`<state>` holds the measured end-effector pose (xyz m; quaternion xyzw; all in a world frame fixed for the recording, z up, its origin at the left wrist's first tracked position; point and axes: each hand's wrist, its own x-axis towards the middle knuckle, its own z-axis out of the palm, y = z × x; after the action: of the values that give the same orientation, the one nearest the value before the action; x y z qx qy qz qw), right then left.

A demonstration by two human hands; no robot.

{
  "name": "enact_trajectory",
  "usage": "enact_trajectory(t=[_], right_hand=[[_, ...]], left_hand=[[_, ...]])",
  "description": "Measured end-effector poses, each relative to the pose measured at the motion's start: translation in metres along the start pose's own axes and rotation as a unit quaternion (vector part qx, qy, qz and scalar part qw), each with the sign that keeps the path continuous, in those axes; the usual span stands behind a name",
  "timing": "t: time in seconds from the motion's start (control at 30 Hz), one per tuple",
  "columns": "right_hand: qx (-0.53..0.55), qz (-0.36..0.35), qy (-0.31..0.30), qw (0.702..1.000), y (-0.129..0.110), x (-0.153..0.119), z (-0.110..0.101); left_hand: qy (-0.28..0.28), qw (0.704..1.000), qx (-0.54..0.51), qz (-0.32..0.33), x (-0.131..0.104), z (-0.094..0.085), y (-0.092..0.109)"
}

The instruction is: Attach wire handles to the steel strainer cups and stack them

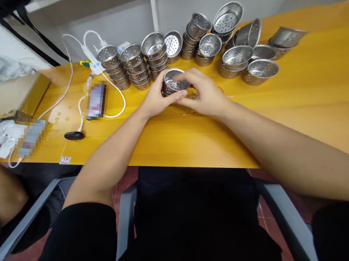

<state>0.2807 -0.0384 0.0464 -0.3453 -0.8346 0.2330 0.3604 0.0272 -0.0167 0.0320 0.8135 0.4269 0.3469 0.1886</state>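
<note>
- While cup (170, 84) is gripped by L hand (156, 98), upper ctr of frame, R hand (208, 93) is held at its rim, index finger blurred; whether cup's pinched by R can't be told.
- Cup stacks (154, 45) are ranged behind, ctr-L to upper R.
- Phone (96, 101) is seen on table (188, 144), mid-L.

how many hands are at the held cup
2: the left hand grips the metal cup from the left; the right hand is at its right, fingers over the opening.

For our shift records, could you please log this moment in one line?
left hand: holding perforated metal cup | right hand: over cup's opening | beyond: stacked perforated metal cups
</note>
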Motion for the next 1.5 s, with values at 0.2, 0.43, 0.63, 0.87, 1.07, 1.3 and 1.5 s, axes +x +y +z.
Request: enact_trajectory(t=[0.2, 0.43, 0.63, 0.87, 1.07, 1.3, 1.5], right_hand=[[-0.01, -0.003, -0.011, 1.0, 0.01, 0.0, -0.004], [-0.023, -0.02, -0.016, 0.999, 0.012, -0.002, -0.015], [-0.013, 0.006, -0.021, 1.0, 0.009, -0.002, -0.02], [-0.009, 0.012, 0.005, 1.0, 0.009, -0.001, -0.013], [0.006, 0.01, 0.004, 1.0, 0.018, 0.0, -0.014], [0.044, 0.011, 0.014, 0.999, 0.026, 0.001, -0.016], [0.0, 0.02, 0.099, 0.995, 0.037, 0.0, -0.035]], left_hand=[[-0.003, 1.0, 0.0, 0.005, -0.001, -0.002, 0.001], [-0.015, 0.999, 0.025, 0.018, -0.002, -0.022, -0.001], [-0.046, 0.996, 0.056, 0.05, 0.003, -0.03, 0.001], [-0.062, 0.993, 0.07, 0.066, 0.005, -0.034, 0.001], [-0.072, 0.994, 0.059, 0.049, 0.005, -0.033, 0.001], [-0.077, 0.993, 0.077, 0.056, 0.005, -0.036, -0.003], [-0.041, 0.995, 0.086, 0.021, 0.004, -0.042, -0.013]])
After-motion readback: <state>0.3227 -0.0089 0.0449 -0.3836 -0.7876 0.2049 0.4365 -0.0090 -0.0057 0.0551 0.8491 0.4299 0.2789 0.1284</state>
